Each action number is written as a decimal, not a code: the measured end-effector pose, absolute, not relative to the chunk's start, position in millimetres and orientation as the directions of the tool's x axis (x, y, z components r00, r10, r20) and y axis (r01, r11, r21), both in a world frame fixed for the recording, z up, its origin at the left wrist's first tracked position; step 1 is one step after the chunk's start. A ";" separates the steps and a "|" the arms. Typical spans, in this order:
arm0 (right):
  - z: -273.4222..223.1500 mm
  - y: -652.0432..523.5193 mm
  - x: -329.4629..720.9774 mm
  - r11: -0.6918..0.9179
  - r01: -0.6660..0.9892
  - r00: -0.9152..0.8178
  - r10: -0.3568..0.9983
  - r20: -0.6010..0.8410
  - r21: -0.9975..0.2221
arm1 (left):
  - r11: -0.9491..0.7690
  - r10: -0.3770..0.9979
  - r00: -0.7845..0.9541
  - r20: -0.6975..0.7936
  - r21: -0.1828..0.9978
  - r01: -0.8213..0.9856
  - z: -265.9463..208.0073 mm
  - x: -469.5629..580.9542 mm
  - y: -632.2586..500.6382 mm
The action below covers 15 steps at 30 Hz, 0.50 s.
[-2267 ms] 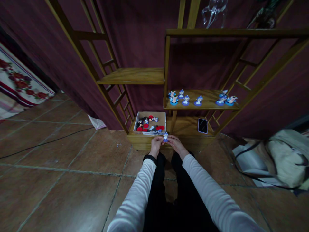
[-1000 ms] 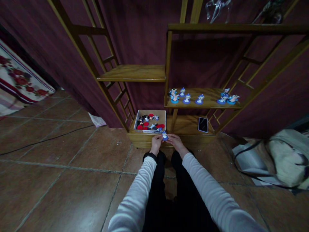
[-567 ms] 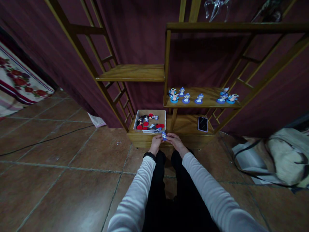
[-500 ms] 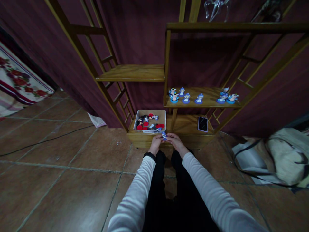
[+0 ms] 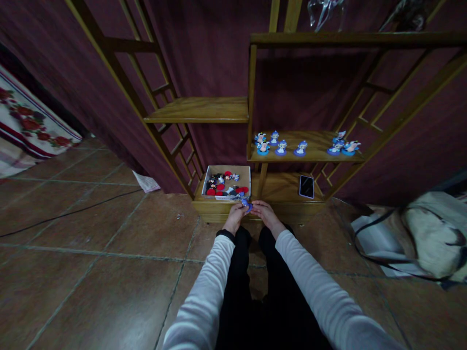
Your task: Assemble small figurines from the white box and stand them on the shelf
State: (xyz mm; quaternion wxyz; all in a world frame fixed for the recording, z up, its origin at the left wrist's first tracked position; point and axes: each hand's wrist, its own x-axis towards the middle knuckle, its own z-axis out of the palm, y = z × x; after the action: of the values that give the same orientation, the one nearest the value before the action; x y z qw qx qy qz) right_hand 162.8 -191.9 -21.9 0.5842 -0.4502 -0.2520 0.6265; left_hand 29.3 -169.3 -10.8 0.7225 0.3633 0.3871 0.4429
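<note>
A small purple figurine (image 5: pixel 246 204) on a round base is tilted between my two hands, in front of the low shelf. My left hand (image 5: pixel 235 217) grips it from the left, its fingers closed around the body. On the other side my right hand (image 5: pixel 268 215) has its fingertips pinched at the edge of the base. Just beyond the hands sits an open cardboard box (image 5: pixel 248 177) holding several small figurines and red round bases. Several blue and purple figurines (image 5: pixel 280 148) stand on the shelf above, in a left group and a right group (image 5: pixel 343 146).
A wooden display rack (image 5: pixel 213 113) stands before a dark red curtain. On its bottom board lies a phone (image 5: pixel 306 187). Clear plastic (image 5: pixel 324 14) is on the top shelf. Bags (image 5: pixel 430 233) rest on the floor at right; a black cable (image 5: pixel 91 201) crosses the tiles at left.
The figurine has turned from nearly upright to tilted leftward, with its base now facing my right hand. Both hands stay in about the same place.
</note>
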 end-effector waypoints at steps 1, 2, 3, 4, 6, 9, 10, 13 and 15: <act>-22.2 -191.9 162.9 -0.189 -0.506 0.088 0.959 -0.269 -0.841 | 0.344 0.921 0.307 -0.238 0.866 -0.363 -10.9 29.4 -169.4; -22.5 -192.0 163.0 -0.188 -0.506 0.090 0.959 -0.268 -0.842 | 0.347 0.920 0.309 -0.240 0.864 -0.364 -10.8 29.5 -169.6; -22.7 -192.2 163.2 -0.187 -0.506 0.091 0.959 -0.268 -0.842 | 0.352 0.918 0.313 -0.243 0.863 -0.363 -10.4 29.6 -169.9; -22.9 -192.3 163.3 -0.184 -0.506 0.094 0.959 -0.267 -0.842 | 0.356 0.915 0.320 -0.244 0.862 -0.360 -9.8 29.7 -170.3; -22.8 -192.5 163.4 -0.177 -0.506 0.106 0.959 -0.264 -0.844 | 0.359 0.910 0.336 -0.242 0.864 -0.352 -8.6 30.1 -171.0; -21.7 -192.4 162.5 -0.179 -0.495 0.121 0.955 -0.271 -0.850 | 0.361 0.901 0.363 -0.238 0.876 -0.321 -8.1 31.0 -171.3; -21.3 -192.2 162.1 -0.186 -0.486 0.123 0.953 -0.278 -0.854 | 0.361 0.898 0.371 -0.238 0.880 -0.309 -8.5 31.3 -171.1; -20.8 -191.4 160.8 -0.201 -0.463 0.127 0.949 -0.289 -0.863 | 0.340 0.896 0.390 -0.213 0.893 -0.294 -11.4 31.6 -169.9; -21.2 -190.9 160.4 -0.194 -0.462 0.132 0.950 -0.283 -0.865 | 0.313 0.898 0.399 -0.183 0.904 -0.290 -13.6 31.5 -169.1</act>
State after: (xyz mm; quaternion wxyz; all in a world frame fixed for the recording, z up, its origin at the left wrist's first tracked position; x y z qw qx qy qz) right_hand 160.4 -190.9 -21.2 0.5811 -0.4777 -0.2554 0.6074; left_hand 31.5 -169.1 -13.6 0.7242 0.4184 0.3635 0.4102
